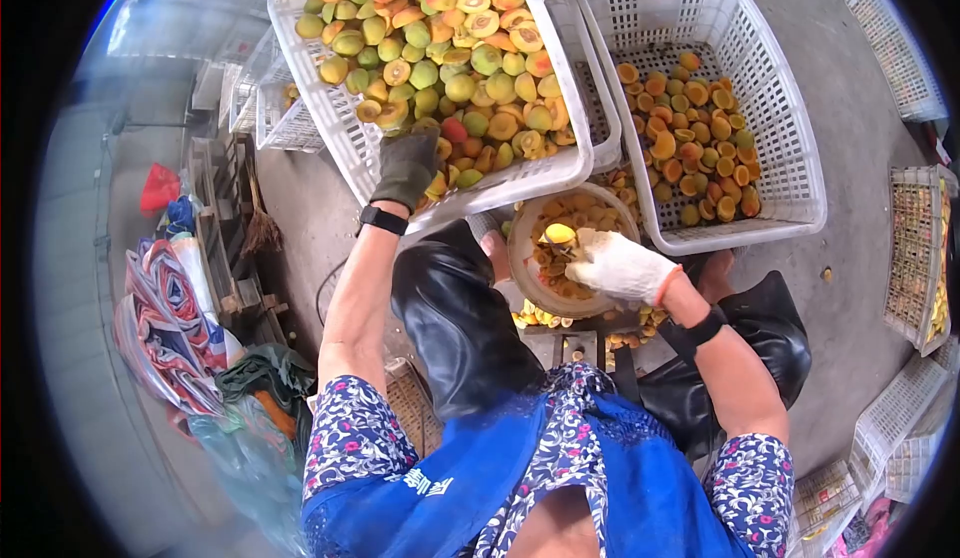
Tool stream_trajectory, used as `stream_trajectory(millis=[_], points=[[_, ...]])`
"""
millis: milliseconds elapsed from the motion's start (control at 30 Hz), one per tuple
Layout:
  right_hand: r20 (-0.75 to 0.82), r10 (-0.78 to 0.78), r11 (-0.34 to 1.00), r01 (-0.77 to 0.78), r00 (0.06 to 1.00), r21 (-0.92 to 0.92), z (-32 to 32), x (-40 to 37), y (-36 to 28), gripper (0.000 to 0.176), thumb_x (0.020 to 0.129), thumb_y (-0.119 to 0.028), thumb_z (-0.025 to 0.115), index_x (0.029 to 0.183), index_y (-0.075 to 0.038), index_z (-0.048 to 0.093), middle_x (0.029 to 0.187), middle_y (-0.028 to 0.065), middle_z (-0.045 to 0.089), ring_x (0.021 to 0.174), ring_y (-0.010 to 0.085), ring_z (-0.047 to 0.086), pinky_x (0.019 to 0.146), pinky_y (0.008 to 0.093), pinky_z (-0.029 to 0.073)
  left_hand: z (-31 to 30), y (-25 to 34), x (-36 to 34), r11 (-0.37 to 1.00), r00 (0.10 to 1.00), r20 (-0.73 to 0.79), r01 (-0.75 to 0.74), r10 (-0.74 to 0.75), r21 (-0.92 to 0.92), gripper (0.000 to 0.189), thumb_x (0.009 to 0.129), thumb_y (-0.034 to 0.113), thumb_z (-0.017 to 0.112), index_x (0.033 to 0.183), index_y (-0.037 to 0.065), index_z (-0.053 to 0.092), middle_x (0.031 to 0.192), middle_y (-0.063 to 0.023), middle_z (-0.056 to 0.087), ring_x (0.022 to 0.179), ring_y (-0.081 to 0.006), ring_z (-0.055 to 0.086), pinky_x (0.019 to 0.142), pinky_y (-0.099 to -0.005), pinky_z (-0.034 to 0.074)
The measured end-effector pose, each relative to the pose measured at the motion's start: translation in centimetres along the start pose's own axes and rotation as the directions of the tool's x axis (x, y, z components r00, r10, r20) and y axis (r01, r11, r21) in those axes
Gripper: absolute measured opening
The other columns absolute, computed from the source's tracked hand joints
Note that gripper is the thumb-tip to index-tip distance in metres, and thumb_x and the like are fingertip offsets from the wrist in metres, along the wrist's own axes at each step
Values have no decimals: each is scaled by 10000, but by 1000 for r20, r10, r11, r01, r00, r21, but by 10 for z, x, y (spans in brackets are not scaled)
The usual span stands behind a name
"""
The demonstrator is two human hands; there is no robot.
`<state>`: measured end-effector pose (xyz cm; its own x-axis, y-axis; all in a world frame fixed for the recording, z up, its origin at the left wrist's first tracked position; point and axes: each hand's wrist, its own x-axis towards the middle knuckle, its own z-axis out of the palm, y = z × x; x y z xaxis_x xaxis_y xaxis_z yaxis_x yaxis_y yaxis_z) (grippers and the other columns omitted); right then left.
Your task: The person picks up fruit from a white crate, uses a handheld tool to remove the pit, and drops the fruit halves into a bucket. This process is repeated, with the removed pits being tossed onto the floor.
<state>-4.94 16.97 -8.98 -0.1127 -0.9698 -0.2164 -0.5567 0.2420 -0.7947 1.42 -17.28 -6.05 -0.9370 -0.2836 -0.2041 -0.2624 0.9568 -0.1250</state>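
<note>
My left hand [408,166], in a dark glove, reaches into a white plastic crate [330,123] piled with whole green and orange fruits [440,48]; its fingers are down among the fruit at the crate's near edge. My right hand [620,263], in a white glove, rests over a round beige basin [525,258] of halved fruit and holds a yellowish fruit [559,233] at its fingertips. A second white crate [780,108] at the right holds several orange fruit halves [690,133]. Black apron material covers my knees.
More white crates stand at the right edge [915,248] and lower right [890,428], one with yellow pieces. Cloth bundles and bags [175,318] lie at the left beside a wooden pallet [235,248]. Fruit bits lie on the concrete floor under the basin.
</note>
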Motion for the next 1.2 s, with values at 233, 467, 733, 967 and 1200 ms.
stream_trajectory(millis=[233,467,733,967,1200], points=[[135,188,920,-223,973,324,-32,5,-27,349,878,-320,510,993,-5,606,860,206,651,810,377,640,715,437,508,-27,9,-18,528,970,53,174,-236,-831,260,889,144,578,1115,17,588,964,-77,641,878,-172,613,737,-298,504],[0,26,970,-25,1000,244,-34,-5,-32,365,871,-270,509,1144,-40,581,995,205,656,917,346,627,787,399,481,-82,69,-62,-421,988,129,83,-82,-903,389,916,68,542,1297,25,474,1093,-60,575,810,-125,557,724,-258,484],[-543,-66,968,185,837,167,-42,-4,-43,311,766,-201,635,1021,-24,610,943,215,595,870,341,608,738,405,507,-91,130,-70,-15,993,100,99,-69,-995,468,843,-37,558,1304,-18,479,1036,-47,596,792,-97,573,717,-240,501],[-534,-379,759,-75,756,-646,-21,-4,-27,237,765,-119,582,965,9,598,1016,246,553,891,341,589,735,378,501,-61,147,-62,29,996,0,3,-86,-1000,496,844,16,660,1308,-13,486,1135,-61,618,912,-100,593,803,-236,503],[-576,-246,813,-158,779,-560,-8,8,-24,148,797,-76,576,928,-9,584,1059,243,574,970,375,574,781,429,479,-54,161,-60,143,984,-55,-31,-169,-989,481,798,63,703,1244,-15,542,1091,-82,651,904,-108,608,808,-253,498]])
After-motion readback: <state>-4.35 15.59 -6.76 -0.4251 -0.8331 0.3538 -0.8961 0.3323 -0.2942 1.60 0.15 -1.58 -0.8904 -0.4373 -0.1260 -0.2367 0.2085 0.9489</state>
